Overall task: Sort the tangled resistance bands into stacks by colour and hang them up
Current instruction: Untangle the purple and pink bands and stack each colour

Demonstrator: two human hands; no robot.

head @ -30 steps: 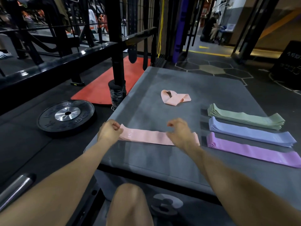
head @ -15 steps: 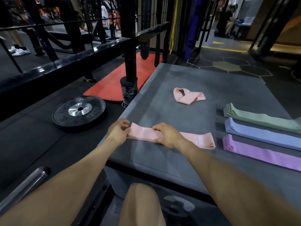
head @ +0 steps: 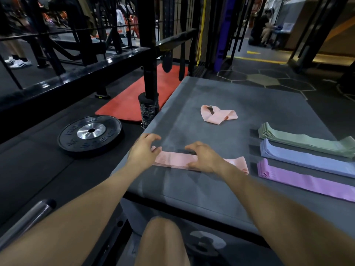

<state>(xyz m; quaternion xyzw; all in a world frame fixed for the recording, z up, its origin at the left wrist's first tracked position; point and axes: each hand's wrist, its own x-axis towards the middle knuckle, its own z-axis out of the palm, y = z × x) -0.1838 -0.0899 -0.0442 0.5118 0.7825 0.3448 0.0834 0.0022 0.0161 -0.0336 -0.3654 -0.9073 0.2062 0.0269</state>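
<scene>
- The grey padded table (head: pixel 240 96) fills the middle of the view and carries all the bands
- A black round weight plate (head: pixel 89 133) with a silver hub lies flat on the dark floor to the left of the table, near a red floor mat (head: pixel 132 96)
- Three flat stacks of stretchy bands lie side by side along the table's right part, each a long folded strip: the purple stack (head: pixel 305 179) nearest, the blue stack (head: pixel 307 159) just beyond it, the green stack (head: pixel 305 141) farthest
- One pink stack (head: pixel 176 159) of flat bands lies across the near left part of the table, just left of the purple stack's end
- One loose pink band (head: pixel 218 114), twisted and folded over itself, lies alone further back, well apart from the stacks
- The left hand (head: pixel 143 150) is at the pink stack's left end, fingers loosely curled; whether its grip holds the bands I cannot tell
- The right hand (head: pixel 201 157) rests over the middle of the pink stack, fingers spread and bent, grip wide, holding nothing
</scene>
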